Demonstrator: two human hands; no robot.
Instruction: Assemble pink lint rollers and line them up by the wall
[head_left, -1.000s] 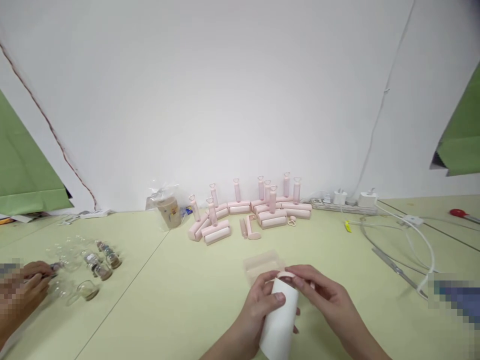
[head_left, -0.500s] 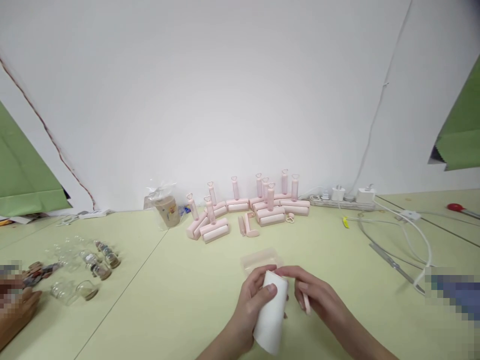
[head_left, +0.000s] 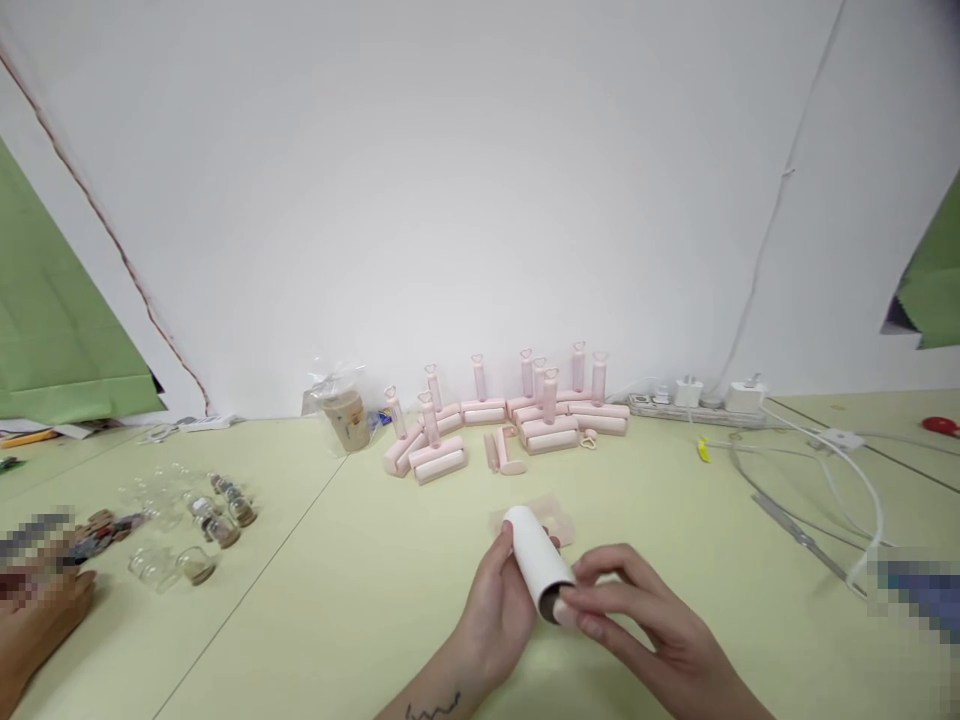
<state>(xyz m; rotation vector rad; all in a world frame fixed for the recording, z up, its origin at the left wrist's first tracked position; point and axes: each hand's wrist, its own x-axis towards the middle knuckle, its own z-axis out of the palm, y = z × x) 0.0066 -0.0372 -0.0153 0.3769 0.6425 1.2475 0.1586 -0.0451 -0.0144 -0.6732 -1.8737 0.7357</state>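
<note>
Roll (head_left: pixel 536 555) in left hand (head_left: pixel 496 615), end piece (head_left: pixel 564 612) in right hand (head_left: pixel 637 610) at the roll's near end, tray (head_left: pixel 566 522) behind the roll, 9 lint rollers (head_left: pixel 550 435) farther back by the wall (head_left: pixel 480 200), cup (head_left: pixel 346 422) left of them, power strip (head_left: pixel 694 412) right, cables (head_left: pixel 874 500) before it, jars (head_left: pixel 196 567) at left.

From here I count nine pink rollers (head_left: pixel 550 436) with upright handles (rather crowded, those), one white roll (head_left: pixel 534 550), one pale end piece (head_left: pixel 565 612), one cup (head_left: pixel 346 420), two green cloths (head_left: pixel 64 310), one yellow tag (head_left: pixel 703 450) and one loose heart-shaped piece (head_left: pixel 589 440).
</note>
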